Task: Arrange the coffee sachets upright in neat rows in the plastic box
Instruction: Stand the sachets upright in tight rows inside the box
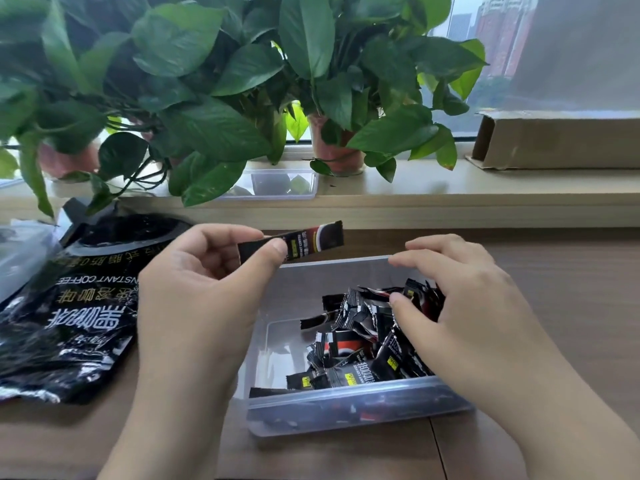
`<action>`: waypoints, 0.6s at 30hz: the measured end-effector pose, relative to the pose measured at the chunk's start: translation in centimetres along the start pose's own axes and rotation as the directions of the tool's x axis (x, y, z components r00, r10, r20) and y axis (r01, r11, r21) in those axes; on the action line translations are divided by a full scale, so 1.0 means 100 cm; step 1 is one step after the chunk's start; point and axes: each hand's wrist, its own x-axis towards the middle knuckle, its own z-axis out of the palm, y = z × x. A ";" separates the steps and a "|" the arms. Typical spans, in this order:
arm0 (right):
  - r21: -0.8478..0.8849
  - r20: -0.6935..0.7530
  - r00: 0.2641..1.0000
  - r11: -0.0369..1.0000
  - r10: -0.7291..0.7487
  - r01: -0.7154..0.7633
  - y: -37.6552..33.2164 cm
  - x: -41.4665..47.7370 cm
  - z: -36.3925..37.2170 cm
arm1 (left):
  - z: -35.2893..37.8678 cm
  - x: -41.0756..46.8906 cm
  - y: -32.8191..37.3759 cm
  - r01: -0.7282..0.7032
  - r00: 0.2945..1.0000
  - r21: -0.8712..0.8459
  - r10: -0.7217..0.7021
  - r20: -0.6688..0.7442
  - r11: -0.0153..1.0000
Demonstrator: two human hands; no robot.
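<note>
Entry: indoor room at a window, an office or a flat; which one could not be told. A wood-grain desk (pixel 540 282) stood against a pale window ledge (pixel 433 183). The ledge carried leafy pothos plants (pixel 207 98) in reddish pots (pixel 341 155) and an open cardboard box (pixel 561 140). Tall city buildings (pixel 502 32) showed through the glass.

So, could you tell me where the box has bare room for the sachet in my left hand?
The box floor is bare along its left wall and back-left corner, up to the loose sachets. The right half is crowded, with the right hand among them. Bare table lies right of the box.
</note>
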 end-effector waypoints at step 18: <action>0.018 0.042 0.995 0.996 0.086 -0.086 -0.008 -0.027 -0.003 | 0.004 -0.010 -0.004 -0.033 0.974 0.330 -0.043 0.220 0.943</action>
